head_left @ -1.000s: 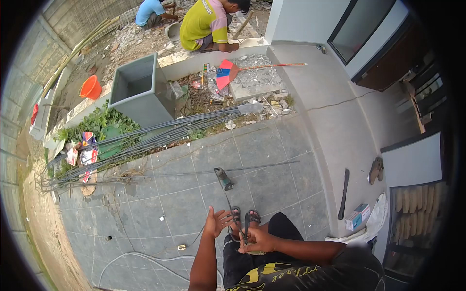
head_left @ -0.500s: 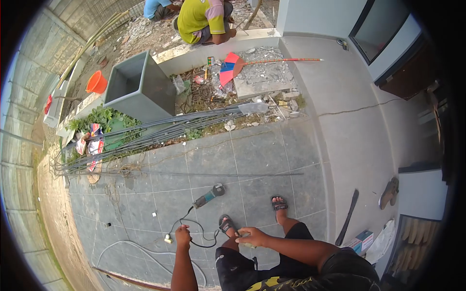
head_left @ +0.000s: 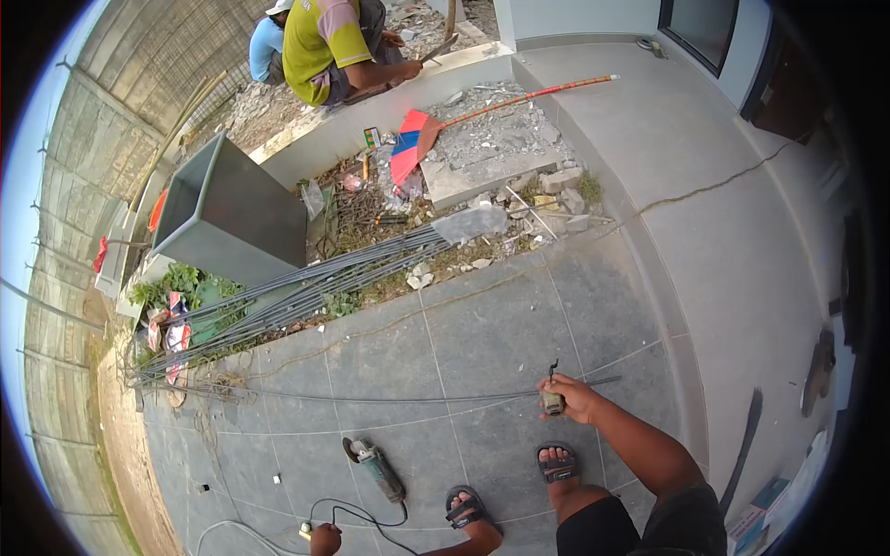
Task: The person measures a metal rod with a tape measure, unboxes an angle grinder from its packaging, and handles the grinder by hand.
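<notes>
My right hand (head_left: 577, 400) is closed around a small boxy tape measure (head_left: 553, 402) with a black strap or tab sticking up from it. It hovers over the floor close to the right end of a thin steel rod (head_left: 445, 399). At the bottom edge, my left hand (head_left: 325, 538) is a closed fist on the black power cord (head_left: 348, 506), beside a pale plug connector (head_left: 305, 531). The cord runs to an angle grinder (head_left: 378, 471) lying on the tiles in front of my left foot (head_left: 464, 507).
Bundled steel rods (head_left: 343, 286) lie along the planter edge. A grey square planter box (head_left: 246, 218) and a red-blue broom (head_left: 414, 144) lie beyond. Two people (head_left: 324, 46) crouch at the back. A long dark object (head_left: 742, 454) lies on the right step.
My right hand has moved forward and right, toward the rod's end, with the tape measure. My left hand now sits lower in view. The view has shifted and the grinder appears turned.
</notes>
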Motion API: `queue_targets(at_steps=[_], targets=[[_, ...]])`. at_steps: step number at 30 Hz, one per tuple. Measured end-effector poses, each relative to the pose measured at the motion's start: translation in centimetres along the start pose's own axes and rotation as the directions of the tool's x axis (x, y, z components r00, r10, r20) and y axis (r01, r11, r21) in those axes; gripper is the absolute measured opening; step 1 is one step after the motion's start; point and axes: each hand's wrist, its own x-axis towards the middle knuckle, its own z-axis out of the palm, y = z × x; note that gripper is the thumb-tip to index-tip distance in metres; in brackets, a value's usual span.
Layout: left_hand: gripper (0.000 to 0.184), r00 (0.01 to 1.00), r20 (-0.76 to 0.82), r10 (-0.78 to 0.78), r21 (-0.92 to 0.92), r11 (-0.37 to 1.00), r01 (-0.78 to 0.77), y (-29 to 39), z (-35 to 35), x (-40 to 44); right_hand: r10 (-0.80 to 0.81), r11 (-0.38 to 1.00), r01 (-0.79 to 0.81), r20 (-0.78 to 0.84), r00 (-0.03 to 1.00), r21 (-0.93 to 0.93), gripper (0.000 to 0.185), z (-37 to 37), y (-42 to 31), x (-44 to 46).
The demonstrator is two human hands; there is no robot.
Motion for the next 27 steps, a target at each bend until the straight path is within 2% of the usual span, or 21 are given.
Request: queue_targets(at_steps=[1,2,3,4,5,6,7,8,9,10,11,12,14,15,17,18,19,20,22,24,27], targets=[[0.029,0.809,0.521,-0.274,-0.169,0.896,0.412,-2.9,1.8,2.4,-0.043,0.999,0.043,0.015,0.999,-0.007,0.025,1.1,0.4,1.2],[0.032,0.715,0.595,-0.367,0.17,0.927,0.334,-3.6,2.7,4.6,-0.042,0.999,0.042,0.032,0.999,0.004,0.026,1.9,0.5,2.1],[0.036,0.605,0.656,-0.451,0.462,0.874,0.152,-2.2,1.8,6.6,-0.032,0.999,0.031,0.051,0.998,0.023,0.028,2.8,0.9,3.0],[0.039,0.602,0.639,-0.479,0.528,0.842,0.109,-0.8,1.0,8.7,-0.077,0.997,0.075,0.088,0.993,0.016,0.03,3.6,1.8,3.9],[0.042,0.598,0.621,-0.506,0.591,0.804,0.066,5.5,-4.2,10.3,-0.116,0.993,0.116,0.119,0.986,0.008,0.032,4.0,2.7,4.7],[0.046,0.637,0.547,-0.543,0.662,0.746,0.067,10.2,-6.6,12.6,-0.161,0.987,0.156,0.155,0.975,0.046,0.032,4.5,3.6,5.4],[0.047,0.735,0.519,-0.436,0.662,0.749,-0.022,13.5,-7.4,15.3,-0.22,0.974,0.207,0.184,0.958,0.09,0.032,4.9,4.2,6.2],[0.048,0.824,0.502,-0.263,0.591,0.8,-0.104,20.6,-10.5,17.0,-0.229,0.973,0.216,0.238,0.944,0.079,0.033,5.1,4.5,6.7],[0.052,0.941,0.337,-0.041,0.371,0.924,-0.093,26.4,-12.2,17.9,-0.25,0.968,0.244,0.299,0.921,0.059,0.036,5.0,4.1,7.3],[0.051,0.946,0.235,0.225,-0.056,0.974,-0.218,30.8,-13.0,19.2,-0.27,0.963,0.259,0.295,0.917,0.077,0.036,5.0,3.1,7.7],[0.049,0.912,0.092,0.399,-0.375,0.863,-0.34,35.5,-13.4,20.0,-0.363,0.914,0.405,0.379,0.851,-0.032,0.041,5.1,2.0,7.8],[0.054,0.826,-0.096,0.555,-0.559,0.657,-0.506,39.0,-13.1,20.5,-0.439,0.823,0.553,0.473,0.764,-0.13,0.047,5.0,0.5,7.9],[0.057,0.719,-0.407,0.564,-0.479,0.538,-0.694,44.9,-13.4,20.3,-0.518,0.76,0.638,0.476,0.711,-0.125,0.051,4.9,-2.4,7.5],[0.057,0.715,-0.403,0.571,-0.47,0.541,-0.697,46.4,-13.0,20.4,-0.578,0.708,0.695,0.462,0.673,-0.128,0.055,4.9,-3.1,7.0],[0.059,0.74,-0.575,0.348,-0.65,0.355,-0.672,48.9,-11.9,21.1,-0.618,0.709,0.703,0.425,0.662,-0.063,0.059,4.4,-3.5,6.4],[0.052,0.694,-0.652,0.305,-0.614,0.324,-0.72,50.1,-12.1,20.6,-0.701,0.641,0.765,0.367,0.612,-0.052,0.058,3.9,-3.3,6.0],[0.052,0.694,-0.65,0.309,-0.62,0.312,-0.72,50.9,-12.4,20.3,-0.772,0.569,0.821,0.312,0.554,-0.049,0.058,3.4,-3.1,5.7],[0.046,0.644,-0.687,0.336,-0.536,0.363,-0.762,51.5,-12.7,20.1,-0.77,0.568,0.821,0.313,0.556,-0.06,0.058,2.7,-3.0,5.2],[0.04,0.594,-0.717,0.365,-0.442,0.421,-0.792,52.0,-12.7,20.4,-0.592,0.792,0.61,0.241,0.769,0.0,0.054,2.4,-2.9,3.6],[0.027,0.742,-0.575,0.344,-0.642,0.372,-0.67,52.3,-12.7,20.7,-0.588,0.797,0.603,0.225,0.777,-0.001,0.051,1.8,-2.3,4.3],[0.019,0.746,-0.512,0.425,-0.702,0.294,-0.649,51.2,-12.3,21.9,-0.501,0.85,0.524,0.222,0.836,-0.058,0.05,0.9,-1.7,4.5]])
